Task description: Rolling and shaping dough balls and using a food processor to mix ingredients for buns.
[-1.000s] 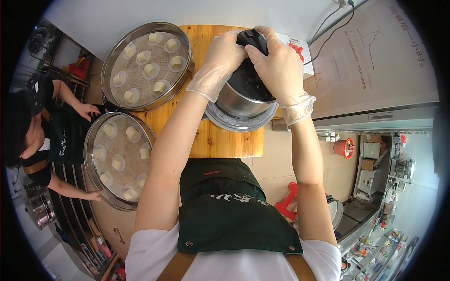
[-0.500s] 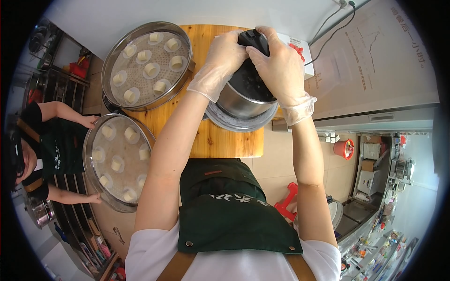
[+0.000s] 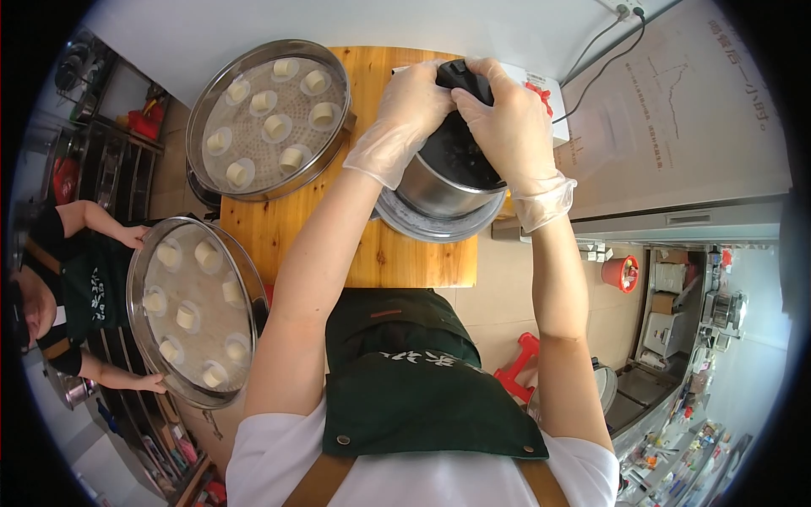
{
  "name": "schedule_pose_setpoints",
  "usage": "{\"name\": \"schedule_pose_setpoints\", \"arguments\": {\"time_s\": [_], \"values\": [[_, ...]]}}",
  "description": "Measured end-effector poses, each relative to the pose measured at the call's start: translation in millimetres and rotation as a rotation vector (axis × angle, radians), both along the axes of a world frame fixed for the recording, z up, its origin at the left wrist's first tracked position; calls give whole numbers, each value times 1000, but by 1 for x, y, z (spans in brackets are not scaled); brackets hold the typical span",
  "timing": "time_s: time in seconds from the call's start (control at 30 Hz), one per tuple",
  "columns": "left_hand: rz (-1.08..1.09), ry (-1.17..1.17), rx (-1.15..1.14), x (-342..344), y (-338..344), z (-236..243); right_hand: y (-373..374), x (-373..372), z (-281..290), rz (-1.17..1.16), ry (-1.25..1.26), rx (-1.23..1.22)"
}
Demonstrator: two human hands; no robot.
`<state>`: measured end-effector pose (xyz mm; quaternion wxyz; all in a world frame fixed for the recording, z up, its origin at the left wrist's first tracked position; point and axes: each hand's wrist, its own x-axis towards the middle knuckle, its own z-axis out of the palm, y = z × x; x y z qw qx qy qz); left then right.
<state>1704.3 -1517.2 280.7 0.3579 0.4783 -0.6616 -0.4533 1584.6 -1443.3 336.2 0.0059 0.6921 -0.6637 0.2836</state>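
My left hand (image 3: 414,106) and my right hand (image 3: 511,122), both in clear plastic gloves, are closed around a long black piece (image 3: 463,76) with a blocky top. It rises above a round steel pot (image 3: 443,196), whose inside looks dark below my hands. Whether the black piece is joined to what is in the pot, I cannot tell. The pot sits on a grey round base (image 3: 448,232) at the right side of the wooden table (image 3: 372,266). My fingers and palms hide much of the black piece.
On the table's left stands a round steamer tray (image 3: 224,188) holding several white dough pieces on paper rounds. A co-worker at left holds a similar tray (image 3: 193,393) with both hands (image 3: 133,237). A white box (image 3: 557,106), a red stool (image 3: 517,372) and a red bucket (image 3: 621,274) are on the right.
The co-worker's tray has moved left and down, farther from the table. My hands keep their grip on the black piece, with little visible movement against the pot.
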Motion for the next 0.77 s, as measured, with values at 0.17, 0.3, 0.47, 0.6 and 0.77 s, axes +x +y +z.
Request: {"name": "schedule_pose_setpoints", "arguments": {"time_s": [0.17, 0.3, 0.47, 0.6, 0.77], "values": [[3, -4, 7, -2, 0, -1, 1, -1, 5, 7, -35, 31], [15, 8, -36, -3, 3, 1, 6, 0, 8, -1, -32, 23], [10, 2, -64, 1, 9, 8, 11, 1, 9, -4, -17, -10], [19, -9, -80, 1, 11, 11, 14, 2, 15, 13, -35, -16], [23, -5, -80, 1, 9, 7, 14, 2, 17, 18, -46, -2]]}}
